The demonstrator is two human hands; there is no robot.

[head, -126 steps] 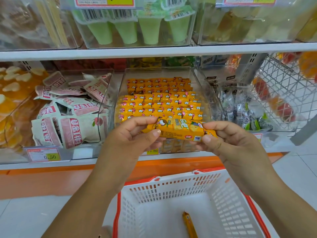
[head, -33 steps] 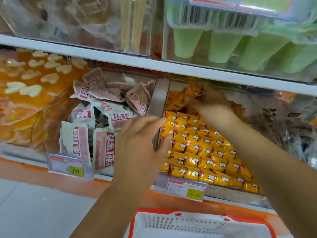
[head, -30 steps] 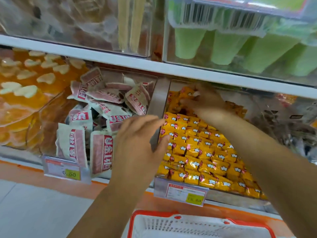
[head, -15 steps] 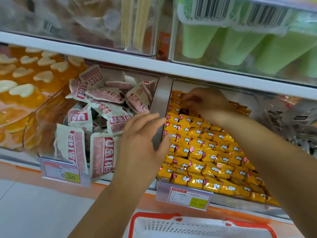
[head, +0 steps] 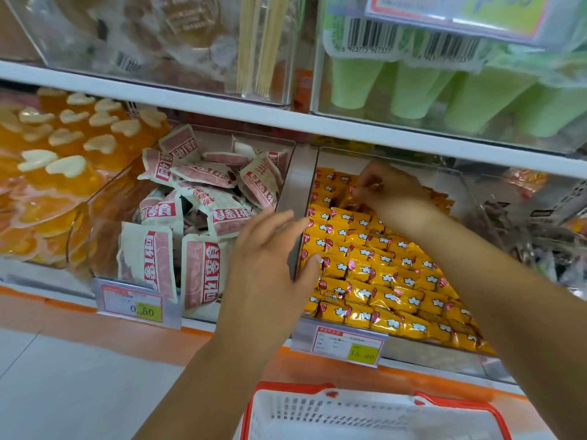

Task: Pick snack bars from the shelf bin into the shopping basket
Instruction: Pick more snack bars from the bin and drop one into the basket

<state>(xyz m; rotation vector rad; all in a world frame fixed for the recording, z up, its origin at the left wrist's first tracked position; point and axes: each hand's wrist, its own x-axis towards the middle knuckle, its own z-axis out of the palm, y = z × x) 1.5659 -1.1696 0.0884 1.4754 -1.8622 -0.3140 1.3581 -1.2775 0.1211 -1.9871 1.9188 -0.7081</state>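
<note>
Reaching hand: the right hand (head: pixel 392 193) is deep at the back of the bin, just under the white shelf edge (head: pixel 222 107). Its fingers are curled and the fingertips pinch the end of a back-row bar (head: pixel 352 195).
Left hand: the left hand (head: pixel 270 258) sits at the bin's front-left corner with its fingers straight and slightly fanned, gripping nothing. The thumb tip lies against the outermost bars and the fingers reach up along the bin's left wall.
Snack bars: the snack bars (head: pixel 381 274) wear yellow wrappers with white and red print. They are packed in tight rows and fill the bin from front lip to back.
Bin: the clear shelf bin (head: pixel 300 176) stands on the lower shelf, with a red-bordered price tag (head: pixel 349 344) clipped to its front.
Basket: the shopping basket (head: pixel 317 389), white mesh with a red rim, is at the bottom of the view, below the bin's front. Only its upper part shows, and I cannot tell what lies inside.
Left neighbour: pink-and-white packets (head: pixel 203 198) are heaped loosely in the next bin, just beside the left hand, with their own tag (head: pixel 133 308) in front.
Far left: orange jelly cups (head: pixel 63 160) with heart-shaped lids.
Upper shelf: pale green cones (head: pixel 413 90) in a clear box sit above the bars, with thin wooden sticks (head: pixel 257 42) to their left.
</note>
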